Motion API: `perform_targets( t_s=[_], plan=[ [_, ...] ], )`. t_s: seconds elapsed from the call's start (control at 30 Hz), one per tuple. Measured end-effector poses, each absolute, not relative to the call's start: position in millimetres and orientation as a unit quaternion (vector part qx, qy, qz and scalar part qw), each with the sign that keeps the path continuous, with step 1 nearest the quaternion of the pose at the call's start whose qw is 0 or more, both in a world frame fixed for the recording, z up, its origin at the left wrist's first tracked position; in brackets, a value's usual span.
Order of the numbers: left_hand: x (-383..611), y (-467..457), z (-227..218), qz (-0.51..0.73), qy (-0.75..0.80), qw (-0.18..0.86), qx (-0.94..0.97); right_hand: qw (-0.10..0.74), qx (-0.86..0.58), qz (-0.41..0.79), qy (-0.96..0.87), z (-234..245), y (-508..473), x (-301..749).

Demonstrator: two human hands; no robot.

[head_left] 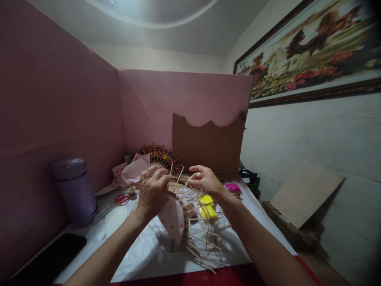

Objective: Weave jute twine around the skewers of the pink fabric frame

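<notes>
A half-round piece (172, 218) covered in white cloth with red dots tilts above the table. Thin wooden sticks (205, 240) fan out from its brown woven-looking rim (186, 220). My left hand (153, 190) is closed on the upper end of this piece, its fingertips near the base of the topmost sticks. Beside it, my right hand (205, 180) has thumb and fingers pinched together where one thin stick runs into the fingertips. Loose strands of brown cord (218, 230) hang among the sticks on the right; where they end is hard to see.
Yellow packets (207, 206) and a magenta packet (233, 188) lie behind the sticks. To the left are red-handled scissors (121, 199), a purple bottle (74, 192) and a black phone (52, 258). A decorated half-round piece (159, 153), pink cloth (132, 171) and cut cardboard (208, 145) stand at the back.
</notes>
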State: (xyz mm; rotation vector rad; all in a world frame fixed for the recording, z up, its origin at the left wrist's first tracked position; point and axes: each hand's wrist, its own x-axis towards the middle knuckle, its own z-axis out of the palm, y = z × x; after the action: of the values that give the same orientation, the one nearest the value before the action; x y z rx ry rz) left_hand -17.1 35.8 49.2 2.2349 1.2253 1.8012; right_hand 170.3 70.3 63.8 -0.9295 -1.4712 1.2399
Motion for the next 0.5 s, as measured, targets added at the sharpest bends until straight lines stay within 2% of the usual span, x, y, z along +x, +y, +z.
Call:
perform_targets(
  t_s=[0.23, 0.37, 0.5],
  plan=[
    [-29.8, 40.5, 47.8, 0.425, 0.424, -0.255, 0.758, 0.486, -0.378, 0.505, -0.605, 61.4, 72.5, 171.0],
    [-25.5, 38.7, 50.9, 0.436, 0.401, -0.298, 0.749, 0.486, -0.377, 0.505, -0.605, 61.1, 73.4, 170.1],
    [-4.4, 35.1, 51.3, 0.465, 0.365, -0.270, 0.760, 0.487, -0.376, 0.509, -0.602, 61.2, 74.3, 169.3]
  ],
)
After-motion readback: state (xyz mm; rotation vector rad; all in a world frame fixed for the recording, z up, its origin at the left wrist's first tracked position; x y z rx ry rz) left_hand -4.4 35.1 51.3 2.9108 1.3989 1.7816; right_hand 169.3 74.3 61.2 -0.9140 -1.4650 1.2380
